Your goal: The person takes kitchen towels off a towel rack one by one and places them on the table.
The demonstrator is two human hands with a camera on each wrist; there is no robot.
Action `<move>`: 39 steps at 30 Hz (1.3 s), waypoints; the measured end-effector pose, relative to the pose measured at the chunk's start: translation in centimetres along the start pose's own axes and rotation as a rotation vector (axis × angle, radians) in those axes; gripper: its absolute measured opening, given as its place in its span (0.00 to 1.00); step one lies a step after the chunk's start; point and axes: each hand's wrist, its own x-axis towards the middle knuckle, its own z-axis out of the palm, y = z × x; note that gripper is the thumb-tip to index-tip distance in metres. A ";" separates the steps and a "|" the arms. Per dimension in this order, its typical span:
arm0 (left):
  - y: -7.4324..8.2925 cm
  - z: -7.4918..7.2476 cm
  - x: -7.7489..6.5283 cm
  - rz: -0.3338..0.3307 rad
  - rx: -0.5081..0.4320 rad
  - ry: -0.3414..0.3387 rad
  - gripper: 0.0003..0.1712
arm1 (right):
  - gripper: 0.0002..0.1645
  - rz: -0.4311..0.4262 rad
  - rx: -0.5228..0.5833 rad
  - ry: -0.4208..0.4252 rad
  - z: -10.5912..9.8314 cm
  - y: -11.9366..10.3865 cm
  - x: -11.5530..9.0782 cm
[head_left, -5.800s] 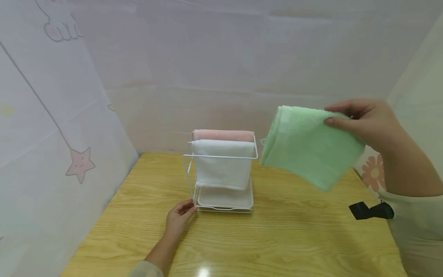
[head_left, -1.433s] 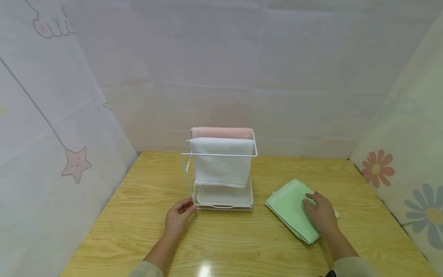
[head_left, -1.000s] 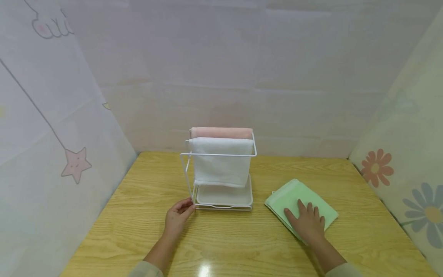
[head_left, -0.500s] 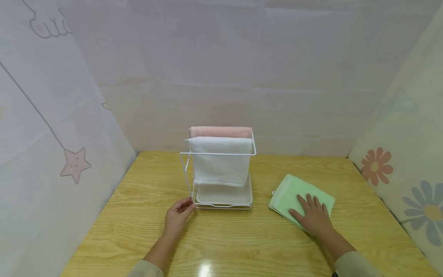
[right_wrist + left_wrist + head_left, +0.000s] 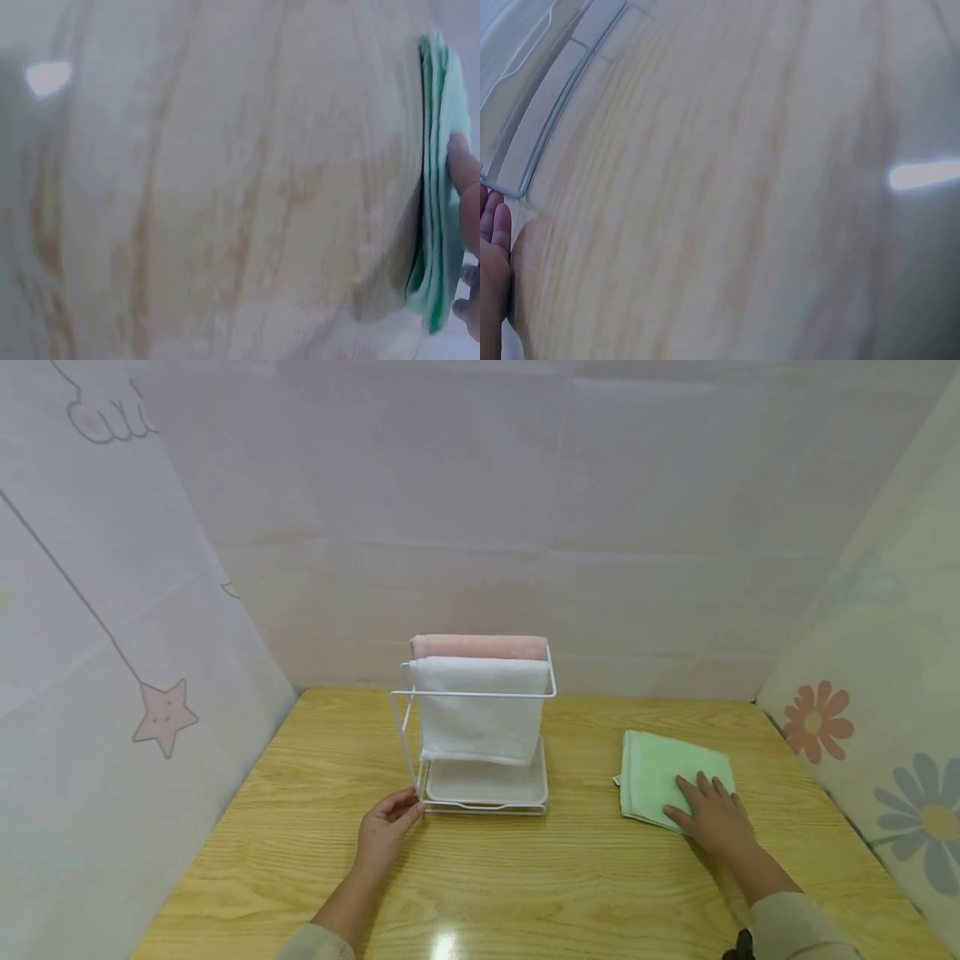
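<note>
A white wire rack [image 5: 480, 696] stands on the table, and my left hand [image 5: 384, 828] holds its front left bottom corner between thumb and fingers. In the left wrist view only part of the left hand [image 5: 493, 259] shows, at the rack's edge. Over the rack's bars hang a white towel [image 5: 480, 727] and, behind it, a pink towel [image 5: 480, 647]. To the right lies a folded green towel [image 5: 654, 768], with my right hand [image 5: 716, 817] resting on its front right part, fingers spread. The right wrist view shows the green towel's stacked layers [image 5: 435, 225] from the side.
A white tray [image 5: 487, 783] sits in the rack's base. Both stand on a wood-grain table [image 5: 510, 885]. Printed cloth walls rise at the back and sides, with a pink star [image 5: 166, 717] on the left and flowers [image 5: 819, 722] on the right.
The green towel, earlier held up in the right hand, has come down onto the table. Since then the flat right hand has turned it straighter and slid it right. The left hand stays on the rack.
</note>
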 end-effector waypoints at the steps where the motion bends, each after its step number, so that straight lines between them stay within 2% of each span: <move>1: 0.0 0.0 0.0 0.003 0.003 -0.002 0.21 | 0.46 0.005 -0.009 0.008 -0.1 0.2 0.0; 4: -0.1 0.0 0.0 0.009 0.008 -0.004 0.21 | 0.45 0.028 -0.013 0.026 -0.3 0.3 -0.2; 7: -0.2 0.0 0.1 0.013 -0.006 0.006 0.21 | 0.45 0.057 0.019 0.039 -0.3 -0.6 -0.3; 12: -0.5 0.0 0.2 0.026 -0.032 0.024 0.21 | 0.44 0.088 0.083 0.033 0.2 -4.5 -0.8; 17: -0.3 0.0 0.0 0.047 -0.028 0.013 0.21 | 0.43 0.080 0.066 0.022 1.3 -8.4 -1.8; 23: -0.2 0.1 0.0 0.036 -0.039 0.012 0.22 | 0.47 0.125 0.073 -0.055 2.1 -10.9 -2.3; 27: -0.1 0.1 -0.1 0.027 -0.047 0.003 0.22 | 0.49 0.141 0.078 -0.084 2.4 -11.0 -2.2; 30: 0.0 0.1 -0.1 0.025 -0.041 0.002 0.23 | 0.51 0.135 0.063 -0.084 2.8 -10.2 -1.9; 39: -0.4 0.0 0.1 0.015 -0.040 0.017 0.21 | 0.59 0.090 0.101 -0.137 2.2 -5.9 -0.7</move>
